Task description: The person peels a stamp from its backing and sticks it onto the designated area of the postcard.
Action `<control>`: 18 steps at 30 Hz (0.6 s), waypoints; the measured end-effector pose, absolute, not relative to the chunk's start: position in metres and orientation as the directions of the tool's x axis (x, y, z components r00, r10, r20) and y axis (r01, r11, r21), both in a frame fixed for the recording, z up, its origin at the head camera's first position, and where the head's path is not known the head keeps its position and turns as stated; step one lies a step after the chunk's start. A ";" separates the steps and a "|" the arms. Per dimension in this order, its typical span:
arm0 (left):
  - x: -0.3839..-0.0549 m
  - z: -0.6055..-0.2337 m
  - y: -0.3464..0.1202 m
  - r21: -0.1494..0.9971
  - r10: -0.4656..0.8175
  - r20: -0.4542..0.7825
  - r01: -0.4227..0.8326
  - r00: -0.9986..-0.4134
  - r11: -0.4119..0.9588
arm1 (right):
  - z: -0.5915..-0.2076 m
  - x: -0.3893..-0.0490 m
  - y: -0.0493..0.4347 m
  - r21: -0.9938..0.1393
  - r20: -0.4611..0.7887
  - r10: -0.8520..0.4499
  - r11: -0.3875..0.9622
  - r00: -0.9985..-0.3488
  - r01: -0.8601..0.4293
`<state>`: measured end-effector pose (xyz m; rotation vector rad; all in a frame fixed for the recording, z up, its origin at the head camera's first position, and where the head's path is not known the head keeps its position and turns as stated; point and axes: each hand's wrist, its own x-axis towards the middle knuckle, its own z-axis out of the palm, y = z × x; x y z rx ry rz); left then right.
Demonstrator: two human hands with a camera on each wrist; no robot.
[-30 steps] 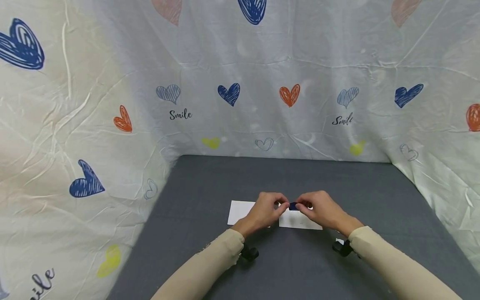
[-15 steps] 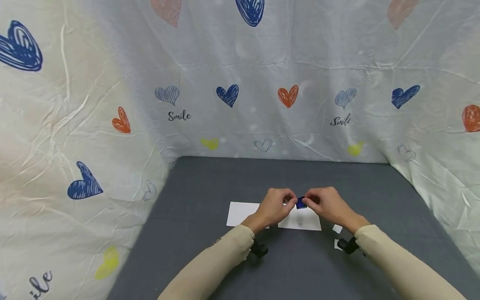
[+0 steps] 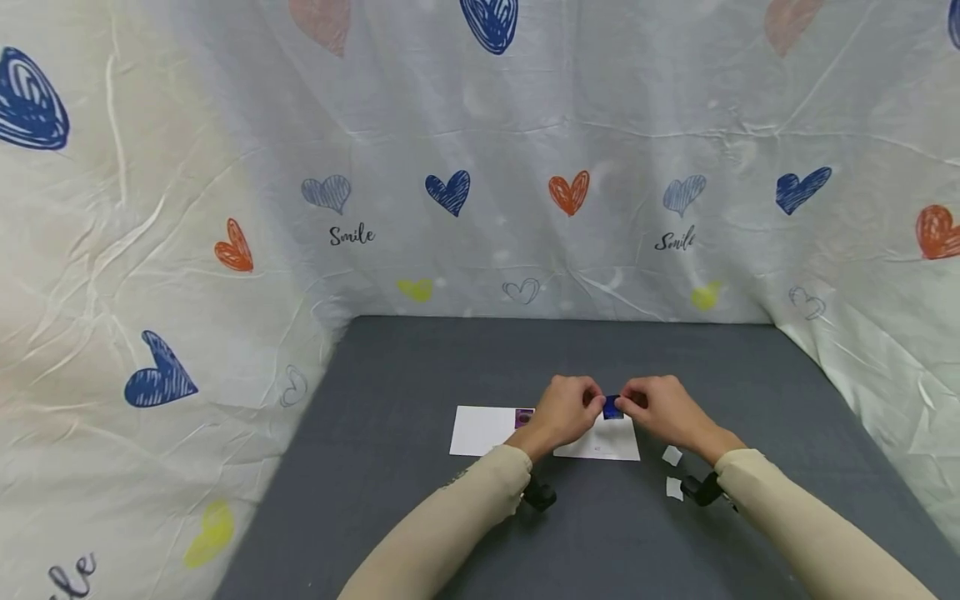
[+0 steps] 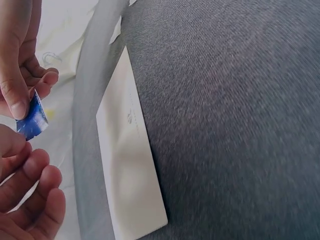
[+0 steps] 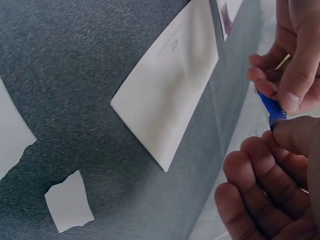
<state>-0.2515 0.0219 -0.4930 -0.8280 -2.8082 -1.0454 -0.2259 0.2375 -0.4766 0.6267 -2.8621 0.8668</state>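
Note:
A small blue postage stamp is stretched between my two hands, above the right-hand white envelope. My left hand pinches its left edge between thumb and finger. On the other edge, the thumb and finger of my right hand grip it. In the left wrist view the stamp hangs tilted, its lower corner partly covered by a thumb. Faint small print shows on the envelope. The left-hand envelope carries a purple stamp at its upper right, partly hidden by my left hand.
Two white paper scraps lie right of the envelopes, near my right wrist; one scrap has torn edges. Dark grey cloth covers the table. Behind it hangs a white curtain printed with hearts.
Both hands have moved right together with the stamp, over the right envelope. More of the stamp's blue face shows, and the purple stamp and both paper scraps have come into sight.

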 end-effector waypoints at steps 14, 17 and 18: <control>-0.260 -0.507 0.046 0.561 0.459 0.169 0.468 -0.872 0.683 | -0.489 -0.233 0.252 -0.501 0.117 -0.344 0.789 -0.932 -0.355; -0.262 -0.511 0.048 0.556 0.464 0.168 0.472 -0.870 0.684 | -0.493 -0.236 0.254 -0.505 0.088 -0.332 0.798 -0.939 -0.329; -0.266 -0.519 0.050 0.542 0.464 0.181 0.481 -0.867 0.689 | -0.495 -0.236 0.254 -0.507 0.080 -0.326 0.800 -0.942 -0.320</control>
